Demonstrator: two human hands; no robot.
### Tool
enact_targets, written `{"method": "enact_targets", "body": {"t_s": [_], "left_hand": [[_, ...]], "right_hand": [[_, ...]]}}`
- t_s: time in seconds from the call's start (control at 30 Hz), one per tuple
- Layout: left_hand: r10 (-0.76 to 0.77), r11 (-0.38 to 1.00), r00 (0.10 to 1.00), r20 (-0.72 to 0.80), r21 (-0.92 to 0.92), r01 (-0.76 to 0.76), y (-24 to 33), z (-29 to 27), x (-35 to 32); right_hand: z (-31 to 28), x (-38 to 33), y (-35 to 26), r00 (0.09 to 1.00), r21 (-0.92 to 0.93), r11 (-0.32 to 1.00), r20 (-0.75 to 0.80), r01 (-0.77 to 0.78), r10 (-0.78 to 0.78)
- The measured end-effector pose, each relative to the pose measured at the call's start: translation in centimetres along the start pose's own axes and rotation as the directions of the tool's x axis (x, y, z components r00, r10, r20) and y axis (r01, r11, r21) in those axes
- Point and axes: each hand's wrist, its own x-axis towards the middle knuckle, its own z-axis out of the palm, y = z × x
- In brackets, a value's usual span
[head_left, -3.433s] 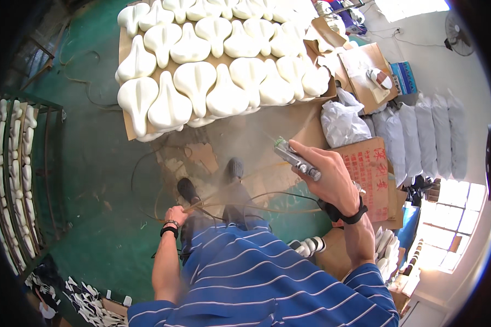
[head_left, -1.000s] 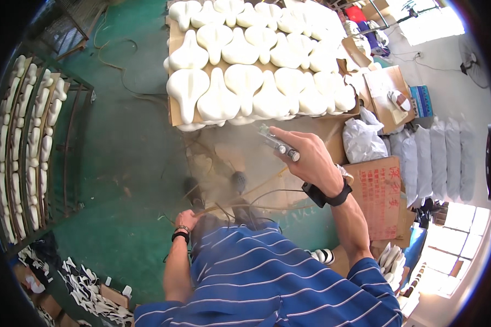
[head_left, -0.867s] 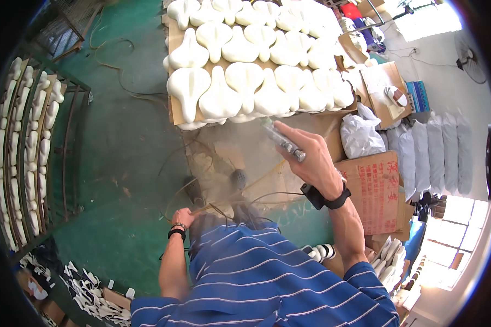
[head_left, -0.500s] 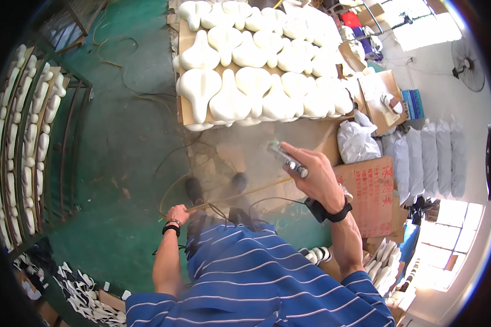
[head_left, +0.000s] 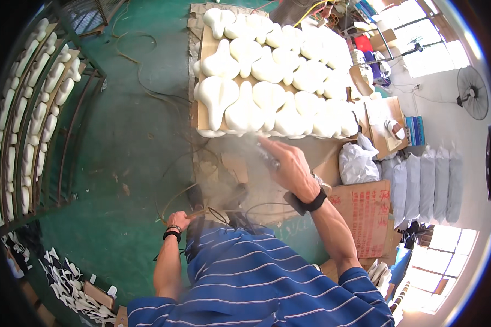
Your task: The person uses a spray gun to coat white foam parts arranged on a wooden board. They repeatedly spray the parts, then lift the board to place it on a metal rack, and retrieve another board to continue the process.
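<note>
In my right hand (head_left: 290, 171) is a small silver spray gun (head_left: 265, 155), partly hidden by my fingers and blurred by haze. Its front end points toward the near edge of a board carrying rows of cream-white foam bicycle saddles (head_left: 246, 113). Pale mist hangs between the gun and the saddles. Low on the left, my left hand (head_left: 178, 220) is closed around a thin yellowish hose (head_left: 204, 211), which runs on across my body toward the right. Part of it also loops below the hand's level, over the green floor.
A metal rack (head_left: 65, 139) of more white saddles stands at left. On the right are a cardboard box (head_left: 360, 218), a white plastic bag (head_left: 359, 163), grey wrapped bundles (head_left: 428, 185) and a wall fan (head_left: 472, 94). Cut pieces (head_left: 71, 289) lie at lower left.
My right hand has moved left with the spray gun, and the mist has thickened near the saddles. My left hand keeps its grip on the hose. The view has shifted slightly.
</note>
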Motion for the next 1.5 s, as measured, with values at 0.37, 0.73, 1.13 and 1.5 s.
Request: {"method": "enact_targets", "body": {"t_s": [0.37,0.73,1.13,1.5], "left_hand": [[-0.038,0.996,0.998,0.057,0.078,0.034,1.0,-0.1,0.0],[-0.059,0.998,0.996,-0.066,0.014,0.060,4.5,-0.1,-0.1],[-0.271,0.958,0.953,-0.132,-0.131,0.255,19.5,13.0,-4.7],[-0.334,0.927,0.938,-0.094,-0.213,0.309,30.3,23.7,-7.3]], "right_hand": [[-0.6,2.5,-0.2,0.999,-0.052,0.997,-0.002,-0.054,0.053],[-3.1,2.0,4.6,0.999,-0.083,0.997,0.032,0.003,-0.001],[-6.5,-1.1,16.2,0.971,0.099,0.976,0.122,0.196,-0.207],[-13.1,-14.7,25.9,0.971,0.255,0.947,0.088,0.193,-0.222]]}}
